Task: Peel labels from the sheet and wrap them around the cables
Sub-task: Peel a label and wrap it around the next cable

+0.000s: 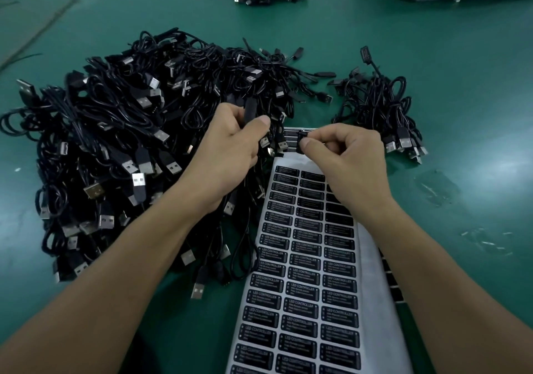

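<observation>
Green bench [461, 71] fills the frame, with a large heap of black USB cables [115, 131] at centre left and a smaller heap [380, 108] at centre right. Between them, running to the bottom edge, lies the label sheet [305, 272], printed with rows of black labels. Over the large heap the left hand [227, 154] grips one black cable [249, 108]. At the sheet's top end the right hand [354, 163] pinches a black label [302, 138] between thumb and forefinger.

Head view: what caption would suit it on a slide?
Left hand grips a black cable while right hand pinches a label over the label sheet.
</observation>
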Tool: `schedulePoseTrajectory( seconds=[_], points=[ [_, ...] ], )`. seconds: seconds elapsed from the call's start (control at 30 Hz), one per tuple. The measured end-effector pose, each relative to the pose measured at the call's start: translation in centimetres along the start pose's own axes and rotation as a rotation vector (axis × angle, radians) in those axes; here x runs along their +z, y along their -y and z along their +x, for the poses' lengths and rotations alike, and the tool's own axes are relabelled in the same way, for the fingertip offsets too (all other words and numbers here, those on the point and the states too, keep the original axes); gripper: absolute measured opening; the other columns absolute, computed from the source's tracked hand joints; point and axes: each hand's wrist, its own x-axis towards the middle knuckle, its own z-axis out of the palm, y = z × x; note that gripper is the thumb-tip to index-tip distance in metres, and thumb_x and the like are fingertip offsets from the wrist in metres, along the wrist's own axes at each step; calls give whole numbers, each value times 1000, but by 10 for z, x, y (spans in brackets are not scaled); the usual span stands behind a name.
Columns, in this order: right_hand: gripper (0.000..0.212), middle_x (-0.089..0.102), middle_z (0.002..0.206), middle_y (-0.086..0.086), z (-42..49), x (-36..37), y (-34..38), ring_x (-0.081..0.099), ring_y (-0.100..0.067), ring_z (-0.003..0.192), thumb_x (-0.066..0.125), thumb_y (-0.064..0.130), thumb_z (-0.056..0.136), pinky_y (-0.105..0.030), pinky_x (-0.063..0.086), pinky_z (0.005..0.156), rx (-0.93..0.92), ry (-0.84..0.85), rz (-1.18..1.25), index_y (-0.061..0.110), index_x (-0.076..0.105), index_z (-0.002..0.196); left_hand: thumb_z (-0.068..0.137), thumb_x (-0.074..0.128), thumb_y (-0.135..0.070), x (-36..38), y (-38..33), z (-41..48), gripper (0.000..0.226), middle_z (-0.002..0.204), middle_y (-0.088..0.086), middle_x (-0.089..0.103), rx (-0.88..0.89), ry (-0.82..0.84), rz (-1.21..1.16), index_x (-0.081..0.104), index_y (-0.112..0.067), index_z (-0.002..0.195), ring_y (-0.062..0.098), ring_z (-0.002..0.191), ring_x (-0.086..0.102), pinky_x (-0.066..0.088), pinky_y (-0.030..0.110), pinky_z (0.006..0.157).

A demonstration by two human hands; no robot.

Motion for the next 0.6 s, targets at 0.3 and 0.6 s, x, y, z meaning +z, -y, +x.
schedulePoseTrajectory(
  seconds=[0.3,0.6],
  points=[
    [20,63,74,-21,3,1,0,49,-14,64,71,18,87,-22,49,64,52,-19,157,28,72,70,109,34,-39,-1,-1,-2,48,52,-4,28,63,67,72,30,-21,64,5,39,20,21,13,35],
    [16,62,77,-27,3,0,0,48,-17,64,71,18,89,-21,48,64,68,-17,162,24,73,73,105,47,-34,1,-5,-4,25,53,-14,33,43,79,116,41,-15,89,2,34,29,27,11,34]
  ],
)
